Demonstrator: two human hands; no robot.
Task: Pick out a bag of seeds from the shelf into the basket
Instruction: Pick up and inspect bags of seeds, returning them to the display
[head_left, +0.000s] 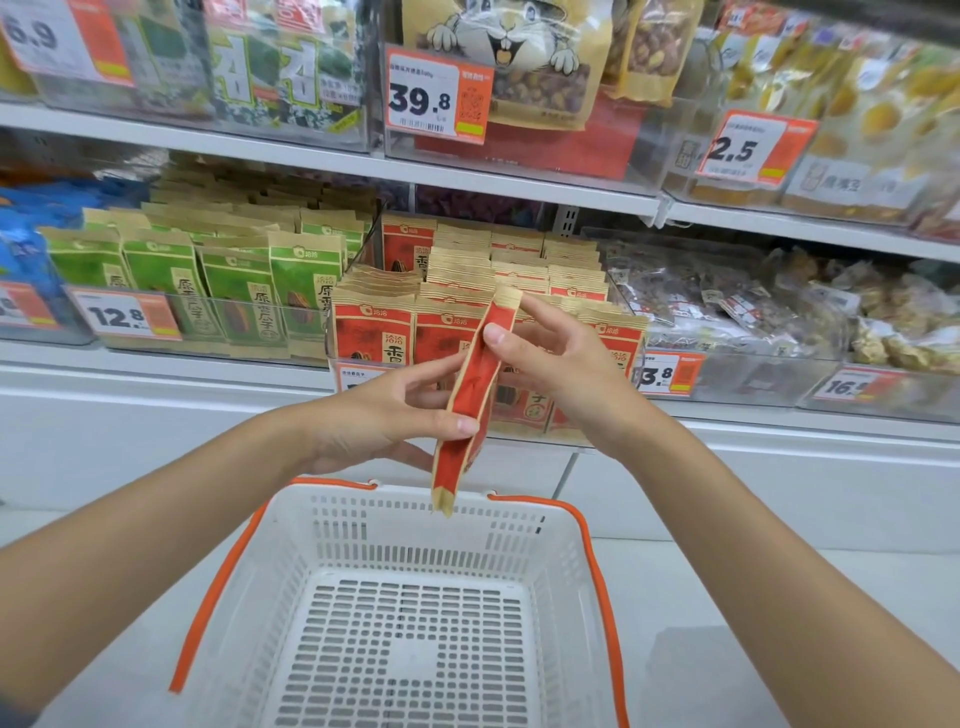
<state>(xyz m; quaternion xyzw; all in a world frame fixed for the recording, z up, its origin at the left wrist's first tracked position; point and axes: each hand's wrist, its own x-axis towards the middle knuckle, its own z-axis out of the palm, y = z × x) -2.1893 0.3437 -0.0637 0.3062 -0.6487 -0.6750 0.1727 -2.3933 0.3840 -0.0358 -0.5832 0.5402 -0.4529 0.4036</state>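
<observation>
Two hands, left (376, 410) and right (563, 366), both tight around seed bag (451, 467) above basket (558, 525).

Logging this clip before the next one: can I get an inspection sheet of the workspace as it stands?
Surface: white shelf with clear bins.
Job's things: red seed bag held edge-on and tilted, out of its bin, its lower tip at the far rim of the white basket, which holds nothing.
Clutter: green seed bags at left, stocked red bags behind, price tags.
Hands: left hand pinches the bag's lower half; right hand pinches near its top.
Cables: nothing seen.
Surroundings: rabbit-print nut bag above, wrapped snacks at right.
</observation>
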